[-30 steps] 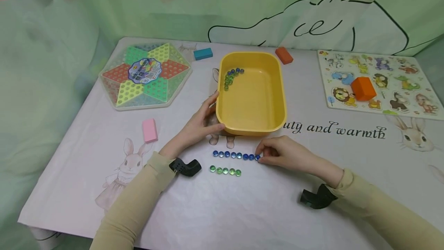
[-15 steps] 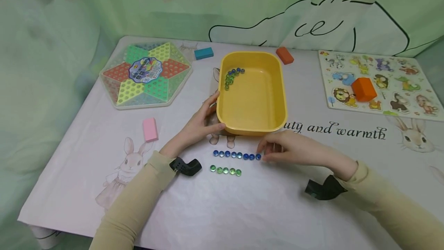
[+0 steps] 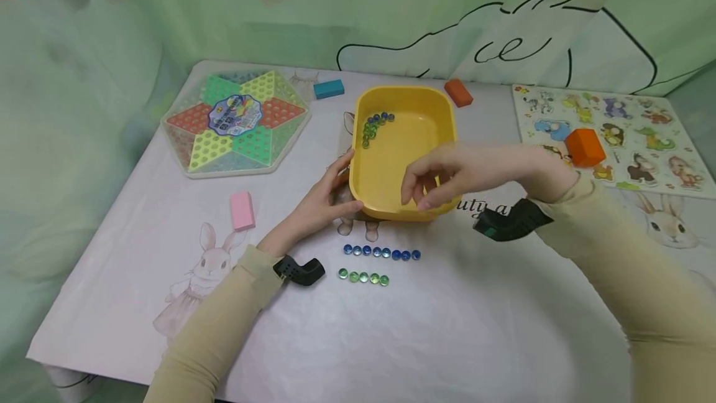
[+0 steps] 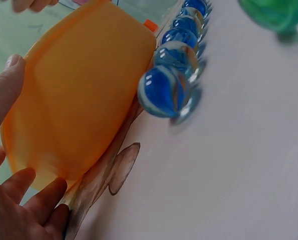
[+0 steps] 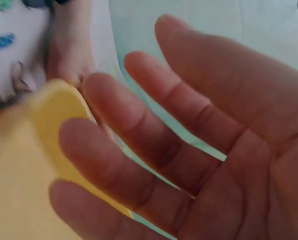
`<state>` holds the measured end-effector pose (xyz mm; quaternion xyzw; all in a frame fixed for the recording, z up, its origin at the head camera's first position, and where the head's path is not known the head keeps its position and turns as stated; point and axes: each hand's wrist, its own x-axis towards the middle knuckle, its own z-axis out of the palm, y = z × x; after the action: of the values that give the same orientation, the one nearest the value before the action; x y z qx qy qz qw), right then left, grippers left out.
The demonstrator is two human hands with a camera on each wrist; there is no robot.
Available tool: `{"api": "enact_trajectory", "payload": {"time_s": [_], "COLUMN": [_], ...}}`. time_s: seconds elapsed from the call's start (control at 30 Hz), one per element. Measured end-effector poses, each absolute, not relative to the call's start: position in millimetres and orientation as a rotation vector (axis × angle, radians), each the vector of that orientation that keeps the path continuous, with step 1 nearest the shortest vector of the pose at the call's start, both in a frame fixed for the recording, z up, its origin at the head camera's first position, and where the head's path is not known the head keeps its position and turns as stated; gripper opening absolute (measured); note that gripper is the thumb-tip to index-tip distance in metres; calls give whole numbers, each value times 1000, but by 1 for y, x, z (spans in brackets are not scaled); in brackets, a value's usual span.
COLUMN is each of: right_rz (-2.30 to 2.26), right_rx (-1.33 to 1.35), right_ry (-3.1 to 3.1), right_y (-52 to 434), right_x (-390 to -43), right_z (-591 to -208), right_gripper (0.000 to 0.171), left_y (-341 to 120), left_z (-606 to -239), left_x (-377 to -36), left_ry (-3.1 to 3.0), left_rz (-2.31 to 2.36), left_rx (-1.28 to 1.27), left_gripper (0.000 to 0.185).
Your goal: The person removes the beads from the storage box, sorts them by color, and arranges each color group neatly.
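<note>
My left hand point(image 3: 316, 204) holds the yellow basin point(image 3: 405, 209) at its near left corner. In the left wrist view the thumb lies at the basin's rim and the fingers point(image 4: 46, 195) bend against its outer wall. My right hand point(image 3: 453, 173) hovers over the basin's near right part, holding nothing. Its palm and loosely bent fingers point(image 5: 108, 155) show in the right wrist view. Several green and blue marbles point(image 3: 371, 130) lie in the basin's far left corner. On the table, a row of several blue marbles point(image 3: 386, 253) lies in front of the basin, above a shorter row of green marbles point(image 3: 364, 277).
A hexagonal Chinese checkers board point(image 3: 260, 145) lies at the back left. Around it are a pink block point(image 3: 242, 211) and a blue block point(image 3: 329, 89). A red-orange block point(image 3: 458, 92) sits behind the basin. At right, an orange block point(image 3: 585, 147) rests on an animal puzzle board point(image 3: 643, 176).
My right hand has left the right end of the blue marble row and risen up and away over the basin. My left hand stays on the basin, and both marble rows lie unchanged.
</note>
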<state>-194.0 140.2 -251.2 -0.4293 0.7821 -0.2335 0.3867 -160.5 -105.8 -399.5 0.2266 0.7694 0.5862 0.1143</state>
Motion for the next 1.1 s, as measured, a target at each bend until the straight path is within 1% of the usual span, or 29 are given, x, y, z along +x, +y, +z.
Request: {"api": "enact_trajectory", "payload": {"time_s": [0.13,0.27,0.47,0.73,0.97,1.1], "right_rz": [-644,-683,-728,-574,-296,-231], "right_rx": [-979,-901,-834,-798,-754,-753], "right_ry": [1982,2092,2288,2483,2537,2562], "right_y": [128,117,103,87,72,66], "right_x": [-220,-242,-263,-276,-279,-278], "right_z": [-254,-266,-290,-314,-321,-323], "right_gripper": [18,20,22,21,28,28], "left_y": [-107,-107,-108,-106,-104,-103], "left_z": [-407,-407,-408,-405,-376,-370], "left_x": [-164,-164,-165,-164,-152,-150], "left_ry": [2267,2267,2256,2255,2241,2262], "left_rz": [1717,1718,1724,1710,1701,1681], "left_rx": [664,665,676,657,635,621], "left_gripper": [86,86,86,86,84,83]}}
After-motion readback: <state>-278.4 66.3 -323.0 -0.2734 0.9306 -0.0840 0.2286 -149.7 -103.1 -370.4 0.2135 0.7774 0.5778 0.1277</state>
